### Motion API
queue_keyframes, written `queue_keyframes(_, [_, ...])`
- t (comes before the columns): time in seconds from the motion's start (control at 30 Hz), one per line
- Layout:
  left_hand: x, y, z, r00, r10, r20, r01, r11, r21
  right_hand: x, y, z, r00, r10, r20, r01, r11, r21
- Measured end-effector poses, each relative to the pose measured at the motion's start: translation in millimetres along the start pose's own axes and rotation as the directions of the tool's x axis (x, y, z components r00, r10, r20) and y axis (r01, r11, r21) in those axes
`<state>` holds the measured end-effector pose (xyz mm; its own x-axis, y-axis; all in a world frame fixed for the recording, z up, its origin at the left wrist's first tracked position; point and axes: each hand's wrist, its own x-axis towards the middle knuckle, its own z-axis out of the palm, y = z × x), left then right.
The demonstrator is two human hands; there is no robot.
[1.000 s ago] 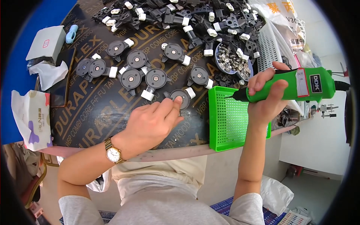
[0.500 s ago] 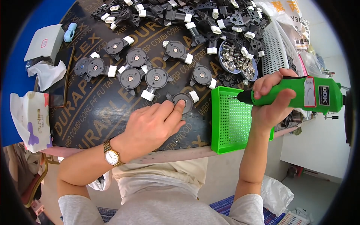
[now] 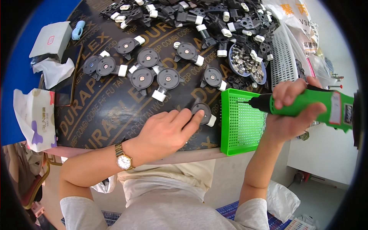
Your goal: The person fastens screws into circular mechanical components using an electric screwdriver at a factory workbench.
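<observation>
My left hand [image 3: 165,130] is closed at the table's near side, its index fingertip resting on the face of a round black plastic part [image 3: 199,108]. This part has a short white end piece and a black lug; the thumb is mostly hidden. My right hand [image 3: 293,105] is wrapped round a green electric screwdriver [image 3: 322,105] with a black nose. Its thin bit points left, over a green perforated tray [image 3: 225,126], apart from the part. Several similar round parts [image 3: 167,78] with white ends lie beyond my left hand.
A heap of black parts with white ends [image 3: 191,17] covers the far side. Near it are a bowl of small metal pieces [image 3: 245,63] and a white perforated basket [image 3: 283,53]. To the left stand a tissue pack [image 3: 36,119], a box [image 3: 50,40] and a dark flat device [image 3: 69,88].
My left hand has brought the round part nearer to me and rightward, turning it so its white end points lower right. The screwdriver body has shifted right and tilted. The whole view has shifted slightly.
</observation>
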<state>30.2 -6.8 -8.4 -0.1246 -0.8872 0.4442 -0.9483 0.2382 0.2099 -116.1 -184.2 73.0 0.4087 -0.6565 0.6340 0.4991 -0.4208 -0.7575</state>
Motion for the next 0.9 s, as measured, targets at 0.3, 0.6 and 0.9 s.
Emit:
queue_keyframes(0.3, [-0.5, -0.2, 0.7, 1.0, 0.014, -0.01, -0.014, 1.0, -0.009, -6.6, 14.2, 50.5, 0.949, -0.077, 0.306, 0.011, 0.978, 0.211])
queue_keyframes(0.6, [-2.9, -2.8, 6.0, 1.0, -0.009, -0.027, 0.006, 0.993, -0.115, -11.1, 12.3, 70.0, 0.939, 0.06, 0.337, -0.066, 0.998, 0.005])
queue_keyframes(0.9, [-2.7, -2.2, 7.9, 0.999, -0.034, -0.021, 0.028, 0.97, -0.243, -21.5, 14.4, 90.3, 0.975, 0.062, 0.213, -0.02, 0.981, -0.192])
